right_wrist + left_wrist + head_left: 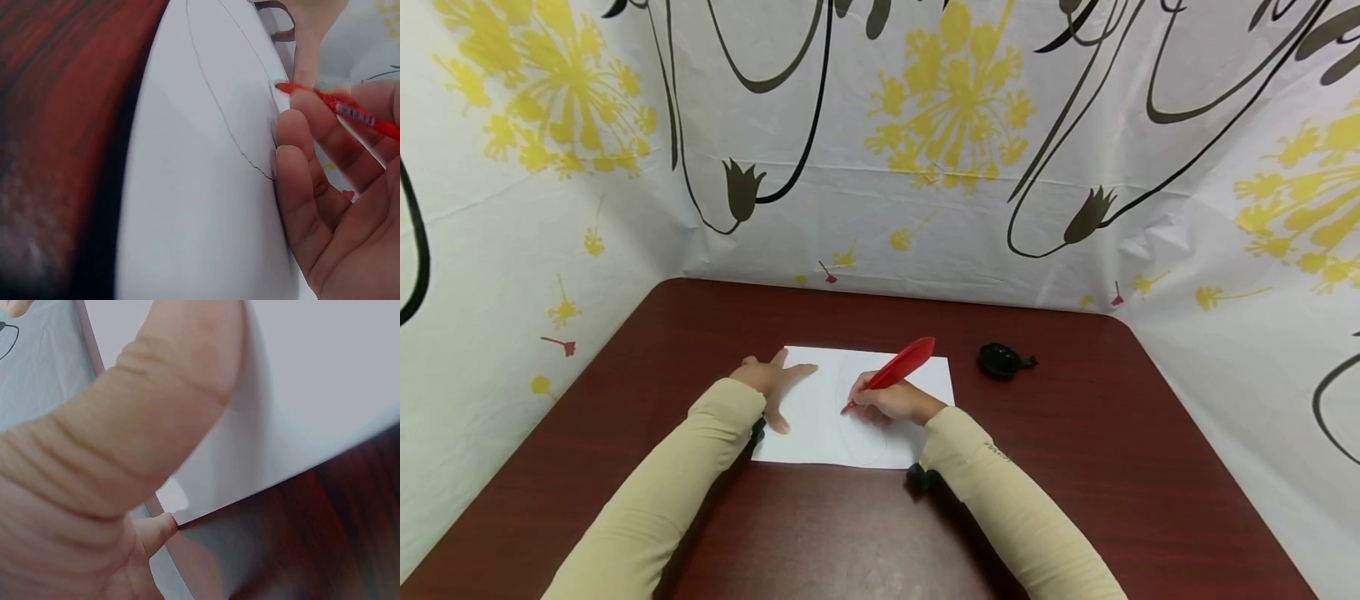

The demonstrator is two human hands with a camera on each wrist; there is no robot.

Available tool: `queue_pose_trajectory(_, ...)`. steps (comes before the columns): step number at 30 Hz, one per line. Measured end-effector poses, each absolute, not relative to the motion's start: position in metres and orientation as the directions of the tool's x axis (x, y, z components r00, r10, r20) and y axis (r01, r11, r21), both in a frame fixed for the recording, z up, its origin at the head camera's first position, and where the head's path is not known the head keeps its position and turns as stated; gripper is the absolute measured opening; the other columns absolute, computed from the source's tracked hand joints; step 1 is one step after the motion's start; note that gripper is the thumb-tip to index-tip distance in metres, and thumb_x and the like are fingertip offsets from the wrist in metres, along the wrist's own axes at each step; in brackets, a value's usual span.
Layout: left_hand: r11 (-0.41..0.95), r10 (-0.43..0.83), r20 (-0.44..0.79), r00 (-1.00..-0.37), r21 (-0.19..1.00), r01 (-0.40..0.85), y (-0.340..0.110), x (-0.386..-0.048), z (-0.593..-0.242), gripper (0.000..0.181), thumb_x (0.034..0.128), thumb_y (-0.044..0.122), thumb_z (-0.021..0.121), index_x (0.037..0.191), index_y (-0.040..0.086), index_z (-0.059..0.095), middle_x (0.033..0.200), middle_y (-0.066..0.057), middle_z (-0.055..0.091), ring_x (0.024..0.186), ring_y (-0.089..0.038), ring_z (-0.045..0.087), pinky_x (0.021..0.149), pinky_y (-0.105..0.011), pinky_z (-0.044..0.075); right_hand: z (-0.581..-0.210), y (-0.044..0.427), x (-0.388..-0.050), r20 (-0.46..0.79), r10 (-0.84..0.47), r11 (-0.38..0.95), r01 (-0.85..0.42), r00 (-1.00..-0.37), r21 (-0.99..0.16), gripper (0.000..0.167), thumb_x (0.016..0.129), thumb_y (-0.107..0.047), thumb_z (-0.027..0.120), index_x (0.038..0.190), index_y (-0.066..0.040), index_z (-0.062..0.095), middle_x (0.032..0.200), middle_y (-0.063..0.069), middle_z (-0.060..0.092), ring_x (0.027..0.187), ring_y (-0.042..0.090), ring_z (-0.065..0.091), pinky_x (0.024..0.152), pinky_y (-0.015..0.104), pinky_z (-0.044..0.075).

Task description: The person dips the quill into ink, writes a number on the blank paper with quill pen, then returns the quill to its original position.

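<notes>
A white sheet of paper (808,437) lies on the table, with faint curved lines drawn on it. My left hand (767,381) rests on its left side, thumb and fingers spread; in the left wrist view the thumb (187,375) crosses the sheet close up. My right hand (891,402) pinches a red feather pen (907,361), tilted with its plume up to the right. The pen's tip is at the middle of the sheet. In the right wrist view, thin dark curves run over the paper (200,206) beside the curled fingers (294,181).
A small dark dish with a short handle (998,360) sits right of the paper on the reddish-brown table (820,533). A white patterned sheet (850,150) with yellow flowers hangs behind the table and along its sides.
</notes>
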State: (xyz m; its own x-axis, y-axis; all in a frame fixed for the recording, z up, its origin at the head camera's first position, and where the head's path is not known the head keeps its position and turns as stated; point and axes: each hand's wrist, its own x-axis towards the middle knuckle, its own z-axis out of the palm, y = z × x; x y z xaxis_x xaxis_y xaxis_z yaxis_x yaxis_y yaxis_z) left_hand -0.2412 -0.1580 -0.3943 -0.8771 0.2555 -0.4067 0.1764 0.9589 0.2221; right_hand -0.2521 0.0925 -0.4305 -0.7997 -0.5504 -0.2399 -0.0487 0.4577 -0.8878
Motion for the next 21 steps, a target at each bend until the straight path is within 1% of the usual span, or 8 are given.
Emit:
queue_pose_trajectory(4,0.959,0.262,-0.408,-0.875,0.213,0.188,-0.1583,-0.2411,-0.3944,0.114,0.0607,0.038,0.093,0.153,0.032,0.027,0.160,-0.021,0.006,0.116,-0.047,0.031,0.078,-0.054,0.049,-0.4322,0.0920,-0.2519,-0.243,-0.558,0.448,-0.042,-0.794,-0.893,0.013,0.094,-0.020,0.061,0.098,-0.009,0.067,0.086,0.008,0.069,0.068,0.016,0.057,0.054,0.027,0.045)
queue_pose_trajectory(8,0.957,0.268,-0.406,-0.874,0.218,0.192,-0.1583,-0.2414,-0.3951,0.113,0.0606,0.037,0.093,0.153,0.032,0.028,0.159,-0.022,0.006,0.114,-0.047,0.032,0.077,-0.053,0.049,-0.4315,0.0916,-0.2505,-0.248,-0.551,0.453,-0.035,-0.797,-0.891,0.012,0.093,-0.020,0.061,0.096,-0.011,0.067,0.084,0.006,0.069,0.068,0.016,0.057,0.054,0.027,0.046)
queue_pose_trajectory(21,0.961,0.254,-0.411,-0.876,0.210,0.180,-0.1574,-0.2397,-0.3938,0.112,0.0617,0.036,0.093,0.153,0.034,0.028,0.160,-0.021,0.005,0.115,-0.047,0.031,0.077,-0.053,0.049,-0.4294,0.0907,-0.2495,-0.268,-0.578,0.462,-0.039,-0.771,-0.886,0.012,0.093,-0.019,0.060,0.097,-0.012,0.068,0.083,0.005,0.068,0.066,0.016,0.056,0.054,0.026,0.045)
